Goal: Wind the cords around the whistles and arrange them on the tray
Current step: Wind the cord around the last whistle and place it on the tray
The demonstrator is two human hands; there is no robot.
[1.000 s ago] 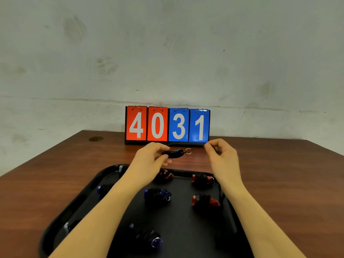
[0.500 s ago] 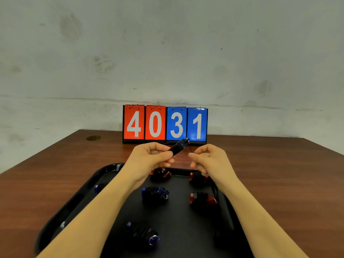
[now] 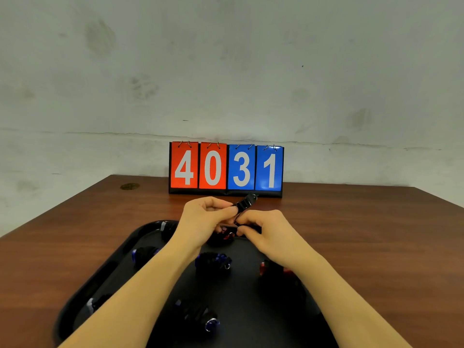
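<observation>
Red and blue scoreboard: flip-card scoreboard (image 3: 226,169) stands at the far edge of the wooden table (image 3: 376,234); white digits read 4 and 0 on red cards, 3 and 1 on blue cards. No other writing legible.
Whistle in hand: black whistle (image 3: 245,203), tilted with its ring end up and to the right, held above the far rim of the tray; a black cord (image 3: 238,219) runs down from it to the right hand.
Left hand: left hand (image 3: 204,218) is raised over the tray, thumb and fingertips pinching the lower end of the black whistle, other fingers curled in.
Right hand: right hand (image 3: 267,233) sits just beside and below the left, fingers pressed together and pinching the cord.
Tray: black tray (image 3: 100,280) lies on the table, under both forearms.
Wound whistles on tray: blue whistle (image 3: 213,262) at centre, blue whistle with ring (image 3: 200,317) near front, red whistle (image 3: 273,270) partly hidden by the right forearm; others at left and far edge, details unclear.
</observation>
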